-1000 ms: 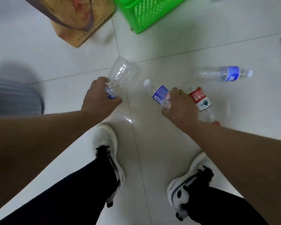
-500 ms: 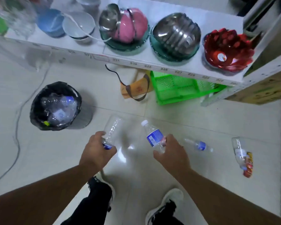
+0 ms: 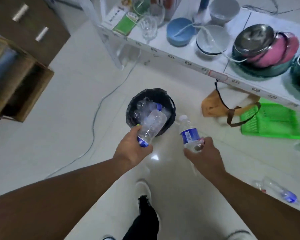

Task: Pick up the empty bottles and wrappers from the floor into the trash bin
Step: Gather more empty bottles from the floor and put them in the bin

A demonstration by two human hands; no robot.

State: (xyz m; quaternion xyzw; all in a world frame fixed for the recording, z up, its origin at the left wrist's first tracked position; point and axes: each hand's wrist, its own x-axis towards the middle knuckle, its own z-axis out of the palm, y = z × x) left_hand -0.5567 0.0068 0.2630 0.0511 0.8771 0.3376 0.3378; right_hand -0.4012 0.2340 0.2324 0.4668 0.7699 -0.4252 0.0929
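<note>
Your fingers point(image 3: 137, 131) grasp bottles on both sides: left hand point(image 3: 132, 149) around a clear bottle point(image 3: 151, 126), right hand point(image 3: 203, 154) around a blue-label bottle point(image 3: 189, 134). The trash bin point(image 3: 170, 103), earlier far to the left, now sits directly ahead, just beyond the left bottle, so dropping is close. One bottle on the floor point(image 3: 284, 194) remains near right.

Floor bottle point(image 3: 282, 194) smeared by blur; green basket point(image 3: 274, 122) cut by right edge, part under shelf point(image 3: 194, 61)
</note>
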